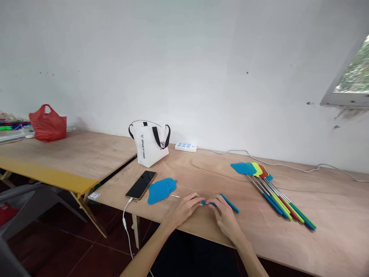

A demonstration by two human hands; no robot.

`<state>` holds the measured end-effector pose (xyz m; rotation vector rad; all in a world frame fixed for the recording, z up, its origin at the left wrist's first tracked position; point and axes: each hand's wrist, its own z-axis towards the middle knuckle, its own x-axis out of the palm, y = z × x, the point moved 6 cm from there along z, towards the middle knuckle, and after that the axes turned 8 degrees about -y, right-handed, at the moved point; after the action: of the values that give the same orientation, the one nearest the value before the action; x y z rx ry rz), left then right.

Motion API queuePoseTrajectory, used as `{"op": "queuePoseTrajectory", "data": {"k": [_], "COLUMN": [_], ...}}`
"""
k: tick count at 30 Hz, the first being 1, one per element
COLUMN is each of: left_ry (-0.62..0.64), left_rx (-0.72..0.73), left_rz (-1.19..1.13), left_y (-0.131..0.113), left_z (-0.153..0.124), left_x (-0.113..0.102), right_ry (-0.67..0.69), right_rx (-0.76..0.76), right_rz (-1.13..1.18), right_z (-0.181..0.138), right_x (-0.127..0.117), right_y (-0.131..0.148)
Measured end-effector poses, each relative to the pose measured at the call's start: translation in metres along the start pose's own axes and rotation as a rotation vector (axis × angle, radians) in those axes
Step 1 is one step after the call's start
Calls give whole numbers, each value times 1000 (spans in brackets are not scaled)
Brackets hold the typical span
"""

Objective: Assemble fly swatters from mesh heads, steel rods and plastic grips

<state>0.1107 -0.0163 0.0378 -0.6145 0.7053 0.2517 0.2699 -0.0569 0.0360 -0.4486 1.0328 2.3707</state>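
Observation:
My left hand (pixel 187 207) rests near the table's front edge, fingers pressed together on one end of a small blue piece (pixel 203 202). From the other side my right hand (pixel 225 216) has its curled fingers closed on the same piece. Most of it is hidden by the fingers, so its shape cannot be made out. Just beyond the right hand lies a blue handle (pixel 230 204). Left of the left hand are overlapping blue fly swatter heads (pixel 160 191), with a thin metal rod (pixel 175 196) between them and the hand.
Several finished-looking fly swatters (pixel 271 192) lie fanned at the right. A black phone (pixel 141 185) on a white cable sits at the left edge. Behind stand a white bag (pixel 150 148) and a power strip (pixel 186 147). A red bag (pixel 49 125) is on another table.

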Motion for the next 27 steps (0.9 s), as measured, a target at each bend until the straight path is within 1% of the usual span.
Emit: {"op": "queuePoseTrajectory", "data": {"k": [5,9,12,15,18,22,25,27], "left_ry": [-34,15,29,42,83,88,60,41], "left_rx": [-21,-16,-11,-2,6,-6,-25,-49], "left_rz": [151,293,314,280,248,242,262,262], "left_y": [-8,-8,-5,-4,-2,3,7,9], "left_z": [5,5,4,3,3,3,2,2], "left_x": [-10,-9,-7,-7,-3,2,4,3], "right_ry": [-56,-112,-133,-140,-110,-112,-128,-113], "right_rx": [32,65,91,148,203,249,248,221], "right_rz": [-216,-307,-391,-517,-601,-553,-429,-364], "right_z": [0,1,0,-6,-12,-14,-10,-7], "right_x": [-3,-10,-23,-44,-61,-76,-87,-92], "right_y": [-8,-13,-25,-47,-69,-86,-91,-91]}}
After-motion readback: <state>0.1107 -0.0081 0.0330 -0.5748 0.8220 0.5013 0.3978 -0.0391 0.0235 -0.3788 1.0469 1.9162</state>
